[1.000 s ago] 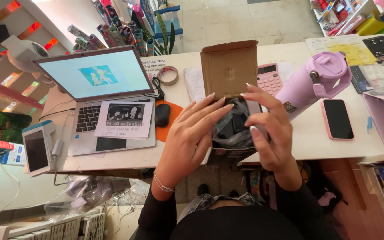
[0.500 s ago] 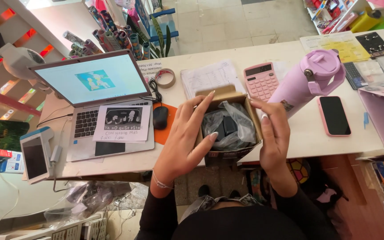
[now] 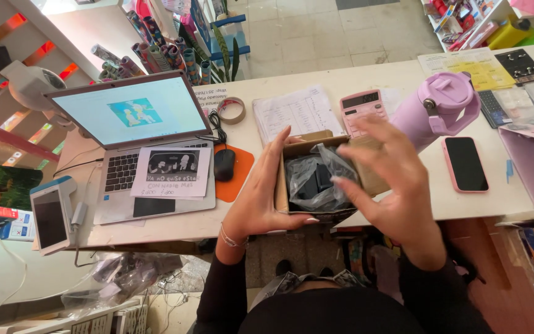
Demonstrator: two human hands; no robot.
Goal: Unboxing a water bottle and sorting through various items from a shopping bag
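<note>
A small open cardboard box [image 3: 283, 185] sits at the desk's front edge. Inside it lies a dark item wrapped in clear plastic [image 3: 313, 179]. My left hand [image 3: 261, 195] grips the box's left side, with the thumb along the front. My right hand [image 3: 394, 179] hovers above the box's right side with fingers spread, holding nothing and covering the right flap.
An open laptop [image 3: 137, 136] with a printed sheet on its keyboard stands left. A black mouse [image 3: 224, 164] rests on an orange pad. Behind the box are papers [image 3: 295, 111], a pink calculator [image 3: 361, 106], a tape roll [image 3: 232, 110], a lilac bottle [image 3: 437, 108] and a phone [image 3: 465, 164].
The box's upright flap has folded down and the box has shifted a little. My right hand has lifted off the box's right side and now hovers with fingers spread.
</note>
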